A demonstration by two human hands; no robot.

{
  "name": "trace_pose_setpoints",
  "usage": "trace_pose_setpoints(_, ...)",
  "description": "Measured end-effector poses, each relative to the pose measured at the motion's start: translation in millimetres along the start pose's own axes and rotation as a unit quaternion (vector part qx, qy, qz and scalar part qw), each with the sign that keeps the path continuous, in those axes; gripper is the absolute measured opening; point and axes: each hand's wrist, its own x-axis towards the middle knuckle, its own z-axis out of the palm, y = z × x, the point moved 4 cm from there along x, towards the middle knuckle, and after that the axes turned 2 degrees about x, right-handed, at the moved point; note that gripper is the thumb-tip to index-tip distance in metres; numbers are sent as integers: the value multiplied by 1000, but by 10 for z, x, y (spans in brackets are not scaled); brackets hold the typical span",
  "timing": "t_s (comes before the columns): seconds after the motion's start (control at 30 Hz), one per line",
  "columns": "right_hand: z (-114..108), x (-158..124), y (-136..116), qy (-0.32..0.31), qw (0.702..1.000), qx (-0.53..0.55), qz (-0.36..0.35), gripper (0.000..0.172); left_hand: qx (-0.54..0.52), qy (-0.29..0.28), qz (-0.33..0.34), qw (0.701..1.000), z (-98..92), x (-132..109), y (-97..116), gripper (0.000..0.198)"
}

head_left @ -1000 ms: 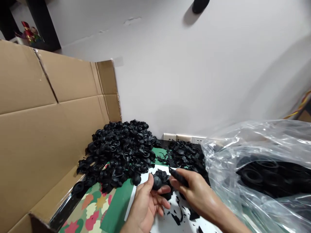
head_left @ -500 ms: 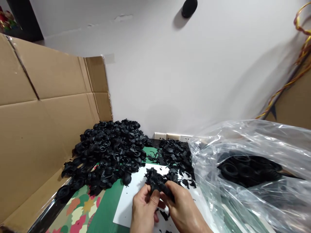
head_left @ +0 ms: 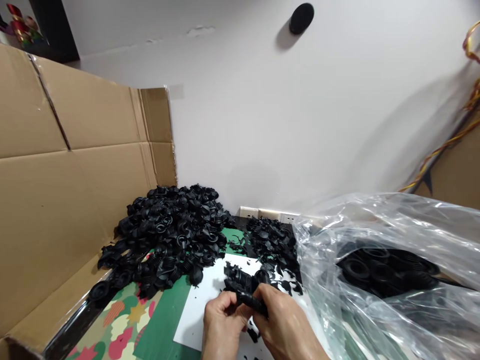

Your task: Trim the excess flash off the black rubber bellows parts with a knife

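Note:
Both hands meet low in the middle of the view, over a white sheet [head_left: 187, 327]. My left hand [head_left: 224, 322] is closed, its thumb and fingers pinching a black ribbed rubber boot [head_left: 236, 286]. My right hand [head_left: 283, 320] is also closed and grips a dark, elongated end [head_left: 255, 303] that spans the gap between the hands. Whether that end belongs to the boot or is a separate thing, I cannot tell. Just beyond the fingers, more black rubber shows, partly overlapping it. Small black scraps [head_left: 253, 334] lie on the sheet beneath the hands.
A large heap of black rubber boots [head_left: 176, 235] rises at the left, beside a tall cardboard panel [head_left: 105, 110]. Behind the sheet sits a pile of black trimmings [head_left: 273, 240]. On the right, a clear plastic bag [head_left: 318, 250] holds round black rubber parts [head_left: 382, 270]. Sockets [head_left: 249, 212] line the wall.
The rubber between my hands has turned, and the dark end now lies more level across them. My left fingers have shifted on it. The view has moved slightly.

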Motion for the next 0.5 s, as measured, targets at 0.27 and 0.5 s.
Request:
trace_pose_setpoints(0.27, 28, 73, -60, 1, 998, -59, -1, 13, -4, -12, 70, 997, -59, -12, 207, 27)
trace_pose_setpoints(0.5, -187, 373, 275, 63, 994, -82, 29, 12, -85, -164, -1, 983, -46, -138, 149, 37)
